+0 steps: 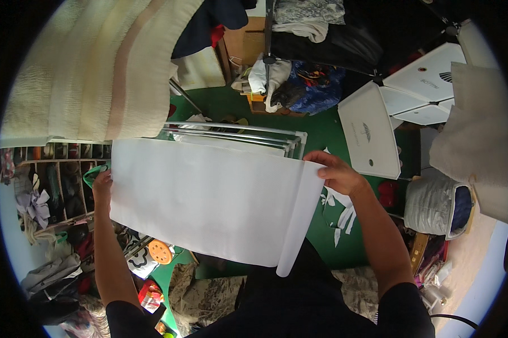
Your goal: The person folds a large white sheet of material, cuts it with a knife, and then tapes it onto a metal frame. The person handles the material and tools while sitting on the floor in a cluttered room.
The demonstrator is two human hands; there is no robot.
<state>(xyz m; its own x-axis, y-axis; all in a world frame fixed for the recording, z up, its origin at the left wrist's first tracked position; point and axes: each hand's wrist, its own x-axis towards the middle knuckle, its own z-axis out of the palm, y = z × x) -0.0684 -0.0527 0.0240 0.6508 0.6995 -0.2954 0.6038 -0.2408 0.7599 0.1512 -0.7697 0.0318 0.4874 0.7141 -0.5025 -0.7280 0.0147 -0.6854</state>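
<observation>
A wide white sheet (203, 197), smooth like paper or film, stretches between my hands above my lap. Its right end is curled into a loose roll (299, 219). With thumb and fingers, my right hand (341, 174) pinches the upper corner of that roll. At the sheet's left edge, my left hand (103, 185) is closed on the border, its fingers partly hidden. Right beside the left hand shows a green loop (91, 176); whether the hand holds it, I cannot tell. Just beyond the sheet stands a metal rack (254, 130), partly covered by it.
Torn white scraps (344, 217) lie on the green floor (321, 127) near my right forearm. A white panel (369, 132) leans at the right. A striped towel (96, 73) hangs at upper left, above a shoe rack (62, 191). A grey storage bag (434, 205) sits far right.
</observation>
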